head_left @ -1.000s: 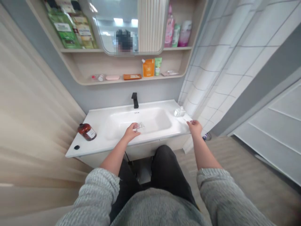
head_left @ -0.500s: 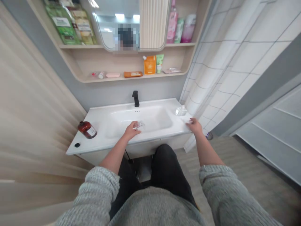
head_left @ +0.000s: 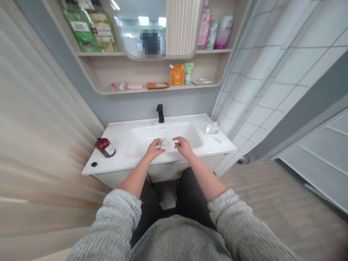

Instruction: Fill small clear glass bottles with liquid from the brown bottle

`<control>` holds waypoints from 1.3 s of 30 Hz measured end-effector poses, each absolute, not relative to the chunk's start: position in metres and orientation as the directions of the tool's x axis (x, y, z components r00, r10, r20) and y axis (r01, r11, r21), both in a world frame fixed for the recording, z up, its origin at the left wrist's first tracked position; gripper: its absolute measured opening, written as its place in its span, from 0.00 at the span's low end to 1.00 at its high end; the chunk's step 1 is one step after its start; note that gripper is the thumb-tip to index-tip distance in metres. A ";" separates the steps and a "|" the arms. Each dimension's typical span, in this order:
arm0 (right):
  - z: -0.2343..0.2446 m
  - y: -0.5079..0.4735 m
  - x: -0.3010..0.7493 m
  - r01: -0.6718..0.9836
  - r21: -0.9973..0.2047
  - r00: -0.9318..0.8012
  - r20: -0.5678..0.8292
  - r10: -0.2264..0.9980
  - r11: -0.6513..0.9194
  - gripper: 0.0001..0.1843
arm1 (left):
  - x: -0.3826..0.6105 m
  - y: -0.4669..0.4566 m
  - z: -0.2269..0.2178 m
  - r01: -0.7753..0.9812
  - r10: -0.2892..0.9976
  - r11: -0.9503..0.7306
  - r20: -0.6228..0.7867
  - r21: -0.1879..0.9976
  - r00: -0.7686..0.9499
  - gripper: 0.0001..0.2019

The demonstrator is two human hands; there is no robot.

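Observation:
My left hand point(head_left: 154, 150) is closed around a small clear bottle point(head_left: 164, 143), held over the front of the white sink basin point(head_left: 190, 136). Just to the right of that bottle is my right hand point(head_left: 183, 146), its index finger and thumb apart, with nothing visible between them. A gap separates its fingertips from the bottle. On the right of the counter stands another clear, squarish bottle point(head_left: 212, 128). In front of it lies a faint transparent piece point(head_left: 219, 140), too indistinct to name.
An amber bottle point(head_left: 106, 147) lies tilted on the left of the counter point(head_left: 122, 165), with a black cap point(head_left: 94, 164) near it. The black faucet point(head_left: 160, 113) rises behind the basin. Above, a shelf point(head_left: 130, 91) holds an orange pouch point(head_left: 177, 75), a green tube point(head_left: 188, 73) and several small items.
My right hand has moved left from the counter's right end to beside the clear bottle. My left hand still holds that bottle over the basin. The view has shifted slightly.

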State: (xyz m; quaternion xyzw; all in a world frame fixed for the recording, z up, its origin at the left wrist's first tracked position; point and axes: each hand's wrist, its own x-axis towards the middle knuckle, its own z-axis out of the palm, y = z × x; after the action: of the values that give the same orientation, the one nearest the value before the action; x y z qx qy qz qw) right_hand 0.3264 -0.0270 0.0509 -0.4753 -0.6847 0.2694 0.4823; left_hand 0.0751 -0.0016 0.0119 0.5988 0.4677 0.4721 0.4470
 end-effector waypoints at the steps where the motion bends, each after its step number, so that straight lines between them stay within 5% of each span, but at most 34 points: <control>1: 0.049 -0.021 0.316 0.370 -0.852 -0.052 0.378 0.924 0.370 0.21 | 0.076 -0.001 0.012 0.130 0.984 -0.157 0.144 0.979 0.103 0.40; 9: 0.033 -0.009 0.292 -0.041 -0.991 -0.218 0.134 0.967 0.128 0.36 | 0.076 0.002 0.010 0.100 0.987 -0.151 0.145 0.983 0.064 0.38; 16: 0.025 -0.006 0.292 -0.015 -0.985 -0.272 0.168 0.948 0.170 0.48 | 0.072 -0.007 0.017 0.140 0.977 -0.162 0.139 0.977 0.161 0.38; 21: 0.020 -0.001 0.288 0.008 -0.986 -0.172 0.162 0.972 0.165 0.45 | 0.076 -0.008 0.021 0.154 0.980 -0.156 0.133 0.976 0.149 0.43; 27: 0.020 -0.001 0.286 0.192 -0.964 -0.050 0.180 0.982 0.186 0.39 | 0.062 -0.026 0.033 0.288 0.941 -0.264 0.311 0.920 -0.131 0.35; 31: 0.016 0.002 0.285 0.268 -0.950 -0.049 0.156 0.987 0.163 0.39 | -0.006 -0.054 0.050 0.489 0.743 -0.332 0.543 0.807 -0.392 0.26; 35: 0.011 0.008 0.281 0.279 -0.948 -0.037 0.152 0.988 0.156 0.39 | -0.092 -0.078 0.071 0.687 0.465 -0.102 0.645 0.719 -0.606 0.32; 39: 0.010 0.011 0.279 0.287 -0.951 -0.002 0.122 0.993 0.118 0.41 | -0.135 -0.077 0.080 0.658 0.445 0.198 0.531 0.727 -0.721 0.48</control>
State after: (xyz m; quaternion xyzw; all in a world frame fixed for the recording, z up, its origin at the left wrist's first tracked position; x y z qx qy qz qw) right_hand 0.2792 0.0114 0.0103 -0.5396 -0.5926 0.3873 0.4556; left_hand -0.1354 -0.0774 0.0798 0.3593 0.7672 0.5215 -0.1019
